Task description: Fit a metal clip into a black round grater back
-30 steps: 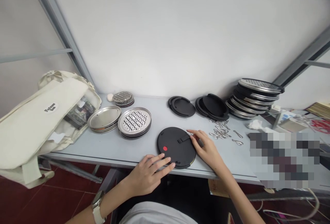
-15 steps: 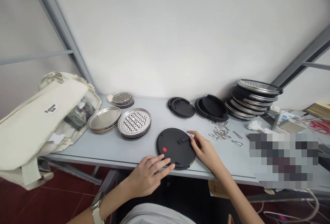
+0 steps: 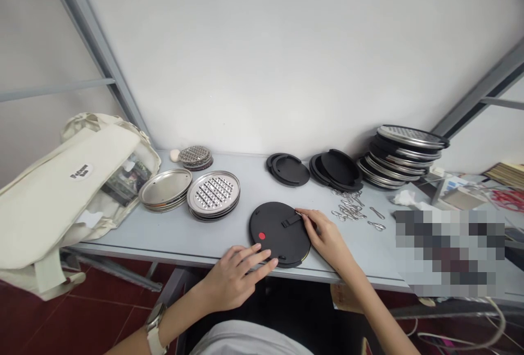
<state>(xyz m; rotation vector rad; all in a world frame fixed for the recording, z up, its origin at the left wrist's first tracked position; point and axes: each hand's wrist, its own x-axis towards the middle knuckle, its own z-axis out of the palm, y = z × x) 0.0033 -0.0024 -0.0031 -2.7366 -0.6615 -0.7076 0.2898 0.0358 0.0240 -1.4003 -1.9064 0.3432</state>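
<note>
A round black disc (image 3: 278,241) with a red dot and a small black strap (image 3: 291,220) lies flat at the table's front edge. The fingers of my left hand (image 3: 237,276) are spread and rest on its lower rim. My right hand (image 3: 327,240) grips the disc's right rim, with the fingertips reaching the end of the strap. Whatever lies under the fingertips is hidden.
Steel graters (image 3: 213,193), plain steel plates (image 3: 165,189), black discs (image 3: 335,170) and a tall mixed stack (image 3: 403,157) line the table. Metal loops (image 3: 347,210) lie to the right. A canvas bag (image 3: 69,191) lies at the left, and a blurred patch covers the right.
My right hand has closed in on the disc's right rim, its fingertips shifting slightly down toward the strap. My left hand and the disc have barely moved.
</note>
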